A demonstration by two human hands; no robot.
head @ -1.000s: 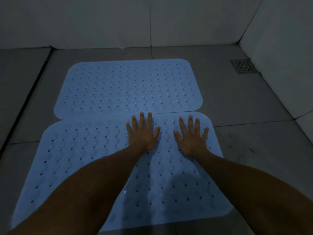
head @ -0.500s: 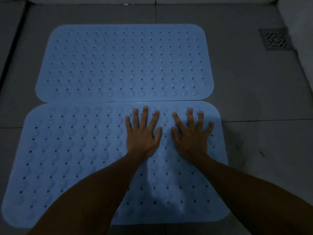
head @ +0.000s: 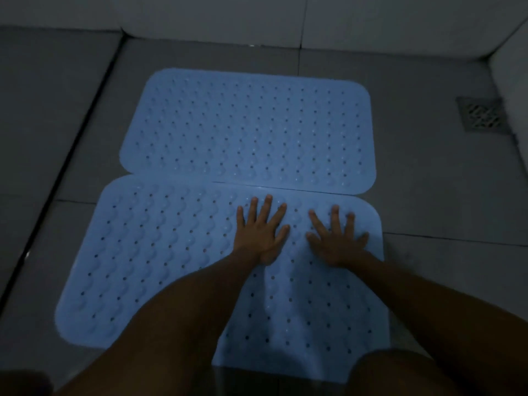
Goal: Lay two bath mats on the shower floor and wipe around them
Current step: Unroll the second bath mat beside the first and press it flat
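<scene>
Two blue bath mats lie flat on the grey shower floor (head: 428, 195). The far mat (head: 248, 130) sits closer to the back wall (head: 200, 12). The near mat (head: 160, 252) sits closer to the person. Their long edges touch, and the near mat sticks out a bit more to the left. Both mats have rows of little holes and bumps.

Both hands are on the near mat, close to its far edge and on its right side. The left hand (head: 261, 230) lies flat with its fingers spread wide. The right hand (head: 337, 238) lies flat just beside it, fingers spread too. Neither grip holds anything; the palms are open and press down on the mat. The right hand looks a little blurry.

A small metal drain (head: 480, 115) is in the floor at the far right, well apart from the mats. A dark line (head: 57, 172) runs along the floor on the left.
</scene>
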